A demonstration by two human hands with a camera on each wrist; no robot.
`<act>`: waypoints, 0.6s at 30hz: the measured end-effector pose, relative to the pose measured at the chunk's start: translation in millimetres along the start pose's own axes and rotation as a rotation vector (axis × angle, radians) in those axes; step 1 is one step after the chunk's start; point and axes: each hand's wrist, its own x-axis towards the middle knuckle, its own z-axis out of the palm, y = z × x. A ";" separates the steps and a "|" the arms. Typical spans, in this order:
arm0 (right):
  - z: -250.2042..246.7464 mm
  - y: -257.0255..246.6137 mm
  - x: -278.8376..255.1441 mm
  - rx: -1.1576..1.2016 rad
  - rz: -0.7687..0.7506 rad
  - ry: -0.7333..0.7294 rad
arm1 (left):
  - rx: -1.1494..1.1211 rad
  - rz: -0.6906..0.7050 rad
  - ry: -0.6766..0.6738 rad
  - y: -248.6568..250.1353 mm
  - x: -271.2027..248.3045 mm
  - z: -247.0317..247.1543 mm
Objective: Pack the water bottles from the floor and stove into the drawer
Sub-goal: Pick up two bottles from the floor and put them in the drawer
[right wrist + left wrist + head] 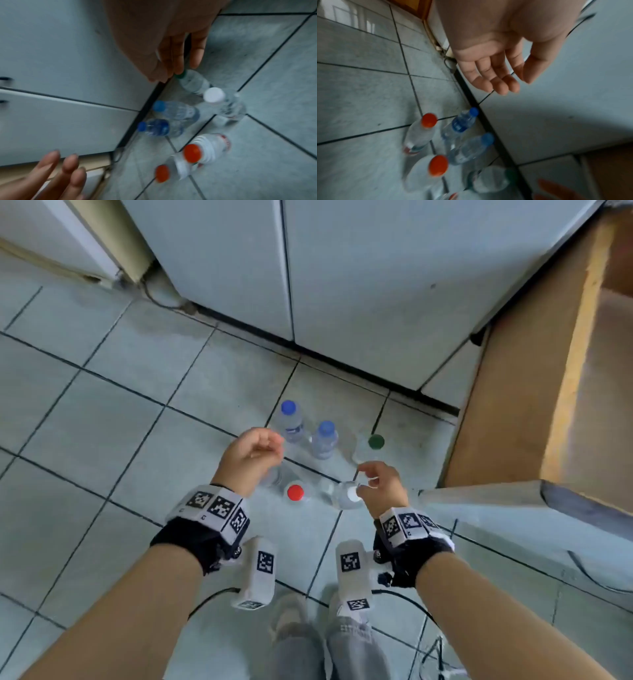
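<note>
Reach step: left hand [251,455] and right hand [378,484] both empty, fingers loose, above upright bottles on floor tiles [102,412]; next, grasp white-capped bottle [346,494]

Both empty hands, left [251,455] and right [378,482], hover above upright bottles [323,440].

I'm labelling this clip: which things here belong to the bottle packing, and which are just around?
Job:
blue-cap bottles
green-cap bottle
red-cap bottle
white-cap bottle
open drawer
left hand
right hand

Around:
cabinet doors
cables
</note>
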 end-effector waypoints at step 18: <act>28.0 55.5 22.5 -0.501 0.082 -0.252 | 0.726 -0.168 -0.061 -110.9 23.4 59.6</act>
